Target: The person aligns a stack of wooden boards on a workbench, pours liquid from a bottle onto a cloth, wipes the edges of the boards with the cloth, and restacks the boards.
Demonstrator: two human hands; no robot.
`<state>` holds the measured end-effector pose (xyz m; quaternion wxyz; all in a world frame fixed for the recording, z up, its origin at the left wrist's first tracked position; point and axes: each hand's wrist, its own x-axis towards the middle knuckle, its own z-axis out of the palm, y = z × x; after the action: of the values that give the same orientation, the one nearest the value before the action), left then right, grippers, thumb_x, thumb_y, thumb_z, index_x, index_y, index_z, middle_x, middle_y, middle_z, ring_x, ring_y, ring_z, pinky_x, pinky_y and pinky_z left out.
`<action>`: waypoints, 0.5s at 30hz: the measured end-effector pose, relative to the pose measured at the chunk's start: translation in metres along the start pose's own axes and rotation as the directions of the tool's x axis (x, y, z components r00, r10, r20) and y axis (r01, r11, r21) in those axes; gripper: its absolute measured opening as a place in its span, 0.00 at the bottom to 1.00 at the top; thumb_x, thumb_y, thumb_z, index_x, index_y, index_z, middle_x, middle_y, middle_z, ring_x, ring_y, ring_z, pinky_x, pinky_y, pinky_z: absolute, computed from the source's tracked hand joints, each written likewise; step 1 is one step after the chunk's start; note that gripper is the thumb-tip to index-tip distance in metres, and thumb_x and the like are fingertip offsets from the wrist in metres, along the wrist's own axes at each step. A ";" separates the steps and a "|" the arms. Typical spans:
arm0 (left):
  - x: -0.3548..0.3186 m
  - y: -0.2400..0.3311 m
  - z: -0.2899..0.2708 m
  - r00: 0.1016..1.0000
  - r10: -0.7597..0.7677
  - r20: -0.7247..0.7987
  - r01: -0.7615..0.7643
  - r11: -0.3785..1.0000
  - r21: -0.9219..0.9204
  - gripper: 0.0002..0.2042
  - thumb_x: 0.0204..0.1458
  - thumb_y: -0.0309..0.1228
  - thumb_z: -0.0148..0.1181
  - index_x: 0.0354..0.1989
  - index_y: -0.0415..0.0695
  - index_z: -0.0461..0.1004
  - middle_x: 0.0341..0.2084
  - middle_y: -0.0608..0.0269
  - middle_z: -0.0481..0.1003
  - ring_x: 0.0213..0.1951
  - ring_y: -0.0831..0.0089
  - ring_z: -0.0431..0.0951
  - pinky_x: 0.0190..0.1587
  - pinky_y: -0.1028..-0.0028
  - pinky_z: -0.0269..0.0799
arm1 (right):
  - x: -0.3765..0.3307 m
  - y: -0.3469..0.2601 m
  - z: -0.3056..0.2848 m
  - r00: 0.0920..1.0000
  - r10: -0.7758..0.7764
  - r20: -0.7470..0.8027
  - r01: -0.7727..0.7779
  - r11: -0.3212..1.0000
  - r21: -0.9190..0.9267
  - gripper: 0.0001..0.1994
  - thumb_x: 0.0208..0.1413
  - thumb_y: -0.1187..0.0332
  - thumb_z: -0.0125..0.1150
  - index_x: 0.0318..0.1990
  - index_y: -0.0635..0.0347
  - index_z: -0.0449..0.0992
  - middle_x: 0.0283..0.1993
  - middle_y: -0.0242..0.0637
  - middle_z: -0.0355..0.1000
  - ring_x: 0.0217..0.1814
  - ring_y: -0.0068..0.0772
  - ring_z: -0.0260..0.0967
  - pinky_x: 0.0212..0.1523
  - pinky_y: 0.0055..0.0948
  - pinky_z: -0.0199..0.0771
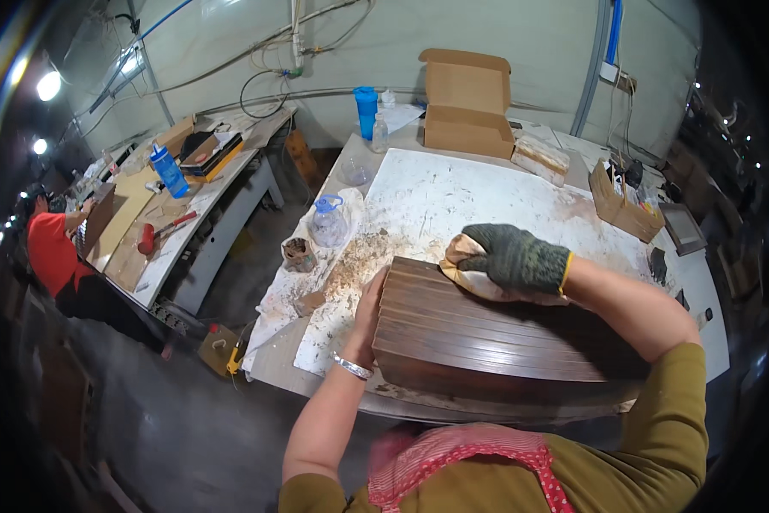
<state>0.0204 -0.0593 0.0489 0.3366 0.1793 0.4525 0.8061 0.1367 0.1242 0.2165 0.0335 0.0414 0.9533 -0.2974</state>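
A long dark-brown wooden piece with a grooved, slatted top (479, 329) lies across the near part of the worktable. My left hand (369, 309), bare with a silver bracelet at the wrist, rests flat along its left end, fingers stretched out. On the upper far edge is my right hand (517, 256), in a dark green knit glove with a yellow cuff. Its fingers are closed over a pale, stained cloth (483, 286), which is pressed to the wood. The glove covers part of the cloth, and the underside of the wooden piece is hidden.
A white board (453, 184) strewn with shavings (359, 265) covers the table. Around it stand a clear jug (326, 224), a blue cup (366, 111), an open cardboard box (466, 128) and a small bin (620, 205). A person in red (55, 248) works at the left bench.
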 end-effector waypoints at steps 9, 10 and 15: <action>0.009 -0.012 -0.009 1.000 0.001 0.008 -0.001 0.999 -0.049 0.18 0.64 0.40 0.41 0.47 0.40 0.73 0.39 0.66 0.75 0.39 0.81 0.73 0.43 0.79 0.69 | 0.036 0.024 -0.006 0.970 -0.055 0.236 0.094 0.983 -0.156 0.22 0.53 0.54 0.60 0.50 0.57 0.74 0.46 0.44 0.75 0.45 0.32 0.72 0.47 0.33 0.70; 0.006 -0.010 -0.006 0.999 -0.010 0.040 0.013 0.996 -0.084 0.18 0.64 0.41 0.41 0.47 0.40 0.73 0.39 0.66 0.75 0.39 0.81 0.73 0.43 0.79 0.69 | 0.036 0.026 -0.007 0.969 -0.054 0.239 0.094 0.983 -0.157 0.22 0.53 0.54 0.60 0.50 0.57 0.74 0.46 0.44 0.75 0.45 0.32 0.72 0.47 0.33 0.70; 0.007 -0.007 0.011 1.000 -0.014 0.006 0.014 0.998 -0.058 0.18 0.63 0.41 0.42 0.46 0.41 0.73 0.38 0.67 0.75 0.38 0.81 0.73 0.42 0.79 0.69 | 0.051 0.012 0.004 0.981 -0.129 0.148 0.130 0.991 -0.003 0.19 0.51 0.62 0.62 0.51 0.57 0.75 0.36 0.39 0.77 0.35 0.29 0.73 0.40 0.29 0.73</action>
<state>0.0241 -0.0454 0.0488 0.3486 0.1687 0.4291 0.8160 0.0877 0.1349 0.2018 0.0846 -0.0430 0.9507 -0.2954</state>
